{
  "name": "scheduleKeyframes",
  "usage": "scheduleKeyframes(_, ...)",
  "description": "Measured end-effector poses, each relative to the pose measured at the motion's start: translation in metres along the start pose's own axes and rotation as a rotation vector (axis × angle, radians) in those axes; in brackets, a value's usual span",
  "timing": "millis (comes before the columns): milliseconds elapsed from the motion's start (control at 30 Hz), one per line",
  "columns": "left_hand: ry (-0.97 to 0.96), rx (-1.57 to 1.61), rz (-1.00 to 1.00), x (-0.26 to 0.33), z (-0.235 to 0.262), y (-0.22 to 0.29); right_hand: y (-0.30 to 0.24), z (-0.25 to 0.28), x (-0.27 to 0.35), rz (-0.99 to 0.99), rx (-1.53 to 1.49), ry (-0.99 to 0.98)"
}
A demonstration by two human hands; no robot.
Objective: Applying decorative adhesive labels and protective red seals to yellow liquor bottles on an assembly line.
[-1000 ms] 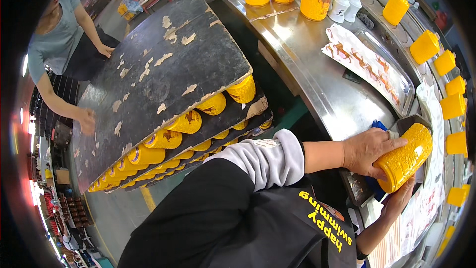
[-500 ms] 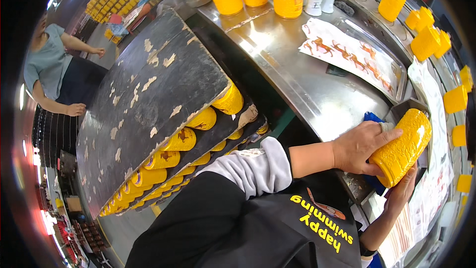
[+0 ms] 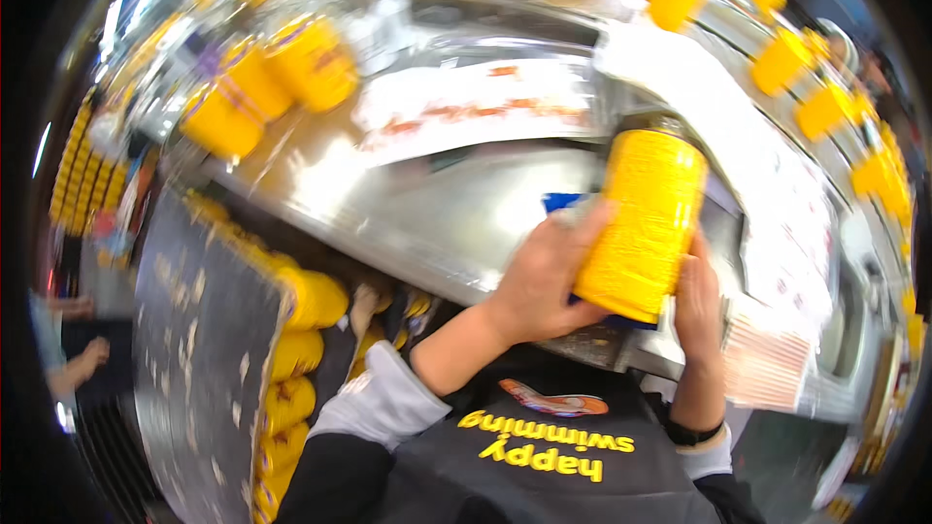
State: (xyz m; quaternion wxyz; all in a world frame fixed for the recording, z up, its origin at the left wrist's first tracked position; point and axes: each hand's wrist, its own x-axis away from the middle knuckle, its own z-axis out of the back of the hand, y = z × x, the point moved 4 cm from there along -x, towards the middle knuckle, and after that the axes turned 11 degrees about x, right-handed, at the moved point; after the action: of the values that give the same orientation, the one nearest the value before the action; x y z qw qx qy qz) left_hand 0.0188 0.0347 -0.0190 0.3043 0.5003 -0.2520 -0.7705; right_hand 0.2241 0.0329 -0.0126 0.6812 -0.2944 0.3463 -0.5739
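Observation:
A yellow cylindrical jar (image 3: 646, 223) with a raised pattern over its surface is held above the metal worktable (image 3: 437, 218), tilted slightly. My left hand (image 3: 544, 277) grips its left side, thumb along the wall and fingers partly hidden behind it. Against the lower right side rests my right hand (image 3: 697, 301), its fingertips partly out of sight. Something blue (image 3: 561, 202) shows behind the left hand. Beyond the jar lies a white sheet (image 3: 485, 126) printed with reddish-brown figures, blurred now.
Several yellow jars (image 3: 311, 63) stand at the table's far left. More jars (image 3: 777, 63) line the far side. A long white paper strip (image 3: 718, 107) curves along the right. At left, a worn dark board (image 3: 204, 349) tops stacked jars; another person's hand (image 3: 92, 354) is beyond.
My view has swung to the right, so the board stack and the other person sit further left. The jar now stands more upright in my hands.

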Motion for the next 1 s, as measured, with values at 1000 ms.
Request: scheduleKeyframes(1000, -0.620, -0.639, 0.825, -0.184, 0.135, -0.262, 0.017, 0.078, 0.001, 0.013, 0.219, 0.136)
